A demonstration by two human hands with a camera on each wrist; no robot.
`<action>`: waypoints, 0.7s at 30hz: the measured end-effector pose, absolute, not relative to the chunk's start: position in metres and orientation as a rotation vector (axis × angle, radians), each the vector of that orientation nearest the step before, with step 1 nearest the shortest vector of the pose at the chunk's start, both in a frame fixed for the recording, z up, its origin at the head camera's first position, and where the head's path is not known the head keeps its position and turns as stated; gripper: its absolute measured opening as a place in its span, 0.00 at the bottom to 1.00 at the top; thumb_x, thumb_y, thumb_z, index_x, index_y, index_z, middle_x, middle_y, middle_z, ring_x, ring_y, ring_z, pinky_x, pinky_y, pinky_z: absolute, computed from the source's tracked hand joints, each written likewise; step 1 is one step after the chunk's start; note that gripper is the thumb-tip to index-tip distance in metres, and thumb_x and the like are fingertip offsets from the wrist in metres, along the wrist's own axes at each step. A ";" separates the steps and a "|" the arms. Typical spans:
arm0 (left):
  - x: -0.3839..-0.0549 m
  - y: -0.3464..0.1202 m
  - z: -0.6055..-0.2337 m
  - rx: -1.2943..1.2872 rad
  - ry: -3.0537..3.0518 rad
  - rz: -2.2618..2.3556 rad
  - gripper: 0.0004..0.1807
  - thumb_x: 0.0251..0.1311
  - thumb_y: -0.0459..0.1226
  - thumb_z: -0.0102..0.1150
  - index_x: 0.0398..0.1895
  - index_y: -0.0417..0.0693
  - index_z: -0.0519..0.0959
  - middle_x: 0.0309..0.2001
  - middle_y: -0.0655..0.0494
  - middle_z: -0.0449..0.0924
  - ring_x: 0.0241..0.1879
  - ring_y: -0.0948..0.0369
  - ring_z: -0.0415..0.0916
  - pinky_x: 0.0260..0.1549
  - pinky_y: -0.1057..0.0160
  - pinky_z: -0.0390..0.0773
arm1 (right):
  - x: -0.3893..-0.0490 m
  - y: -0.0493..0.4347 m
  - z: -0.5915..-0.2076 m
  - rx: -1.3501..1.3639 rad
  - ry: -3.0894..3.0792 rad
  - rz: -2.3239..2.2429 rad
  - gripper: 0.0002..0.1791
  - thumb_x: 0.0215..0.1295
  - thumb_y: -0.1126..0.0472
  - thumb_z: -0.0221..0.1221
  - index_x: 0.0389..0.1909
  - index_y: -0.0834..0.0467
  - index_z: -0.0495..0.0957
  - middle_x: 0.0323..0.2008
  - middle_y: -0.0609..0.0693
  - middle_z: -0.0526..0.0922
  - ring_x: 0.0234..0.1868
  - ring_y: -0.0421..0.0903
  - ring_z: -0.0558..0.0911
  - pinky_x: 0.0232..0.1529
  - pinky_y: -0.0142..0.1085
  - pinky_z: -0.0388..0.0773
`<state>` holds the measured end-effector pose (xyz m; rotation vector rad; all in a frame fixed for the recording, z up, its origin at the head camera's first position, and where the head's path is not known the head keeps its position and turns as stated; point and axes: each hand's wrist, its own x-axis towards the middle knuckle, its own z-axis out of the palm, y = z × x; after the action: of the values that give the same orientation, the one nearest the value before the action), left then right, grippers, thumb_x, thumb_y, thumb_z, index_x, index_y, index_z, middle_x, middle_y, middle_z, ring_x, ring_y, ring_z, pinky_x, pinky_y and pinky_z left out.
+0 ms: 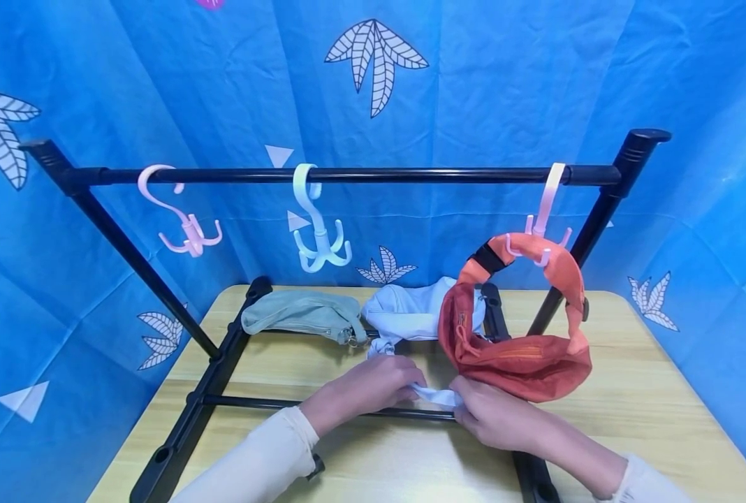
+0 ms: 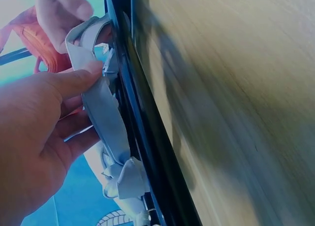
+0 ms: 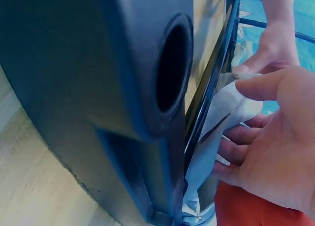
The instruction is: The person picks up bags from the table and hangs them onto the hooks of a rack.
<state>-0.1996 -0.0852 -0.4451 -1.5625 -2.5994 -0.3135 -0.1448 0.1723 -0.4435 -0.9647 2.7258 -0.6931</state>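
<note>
Behind everything in front of you there is a blue cloth (image 1: 505,77) with white leaves. Before it stands the wooden table (image 1: 649,419), and on the table is the black rack (image 1: 411,175), its feet running along the left and the right side, its top bar crossing above.

Toward the right edge of the table, the red bag (image 1: 527,367) hangs by its orange band (image 1: 564,269) from the right pink hook (image 1: 545,202). The pale blue bag (image 1: 404,311) lies near the middle of the far edge, partly covered from your view by the red one. To its left, toward the far left corner, lies the green bag (image 1: 304,314).

Your left hand (image 1: 376,384) pinches a pale strap (image 1: 436,396) between thumb and fingers; your right hand (image 1: 495,412) pinches the same strap farther to the right, just beside the red bag. The short piece between your two hands is just by the near lower bar of the rack; I cannot tell if it touches. The strap seems to lead to the pale blue bag.

On the top bar hang also the light blue hook (image 1: 320,241), left of the middle, and the left pink hook (image 1: 193,234), near the left post. Smallest is the black buckle (image 1: 490,259) on the orange band.
</note>
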 end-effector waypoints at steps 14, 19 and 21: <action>-0.196 -0.098 -0.435 -1.544 -2.595 -0.451 0.09 0.66 0.40 0.68 0.47 0.55 0.88 0.43 0.64 0.90 0.43 0.69 0.86 0.50 0.75 0.82 | -0.142 0.170 -0.445 -1.078 2.923 -0.515 0.22 0.62 0.64 0.71 0.55 0.59 0.75 0.44 0.46 0.83 0.41 0.36 0.81 0.41 0.36 0.85; -0.193 -0.103 -0.434 -1.537 -2.586 -0.464 0.09 0.66 0.41 0.68 0.47 0.54 0.88 0.44 0.63 0.91 0.45 0.68 0.87 0.52 0.72 0.83 | -0.139 0.170 -0.445 -1.048 2.921 -0.442 0.33 0.62 0.62 0.72 0.67 0.62 0.72 0.53 0.52 0.84 0.52 0.44 0.84 0.51 0.44 0.86; -0.192 -0.105 -0.434 -1.535 -2.579 -0.470 0.09 0.67 0.41 0.67 0.47 0.54 0.88 0.44 0.62 0.91 0.46 0.67 0.87 0.53 0.71 0.83 | -0.139 0.171 -0.445 -1.043 2.916 -0.413 0.36 0.62 0.61 0.72 0.69 0.62 0.71 0.54 0.52 0.84 0.53 0.46 0.83 0.52 0.44 0.86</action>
<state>-0.1921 -0.1051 -0.4337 -1.5348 -2.5792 -0.4705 -0.1388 0.1706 -0.4452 -1.0433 2.9163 -0.4128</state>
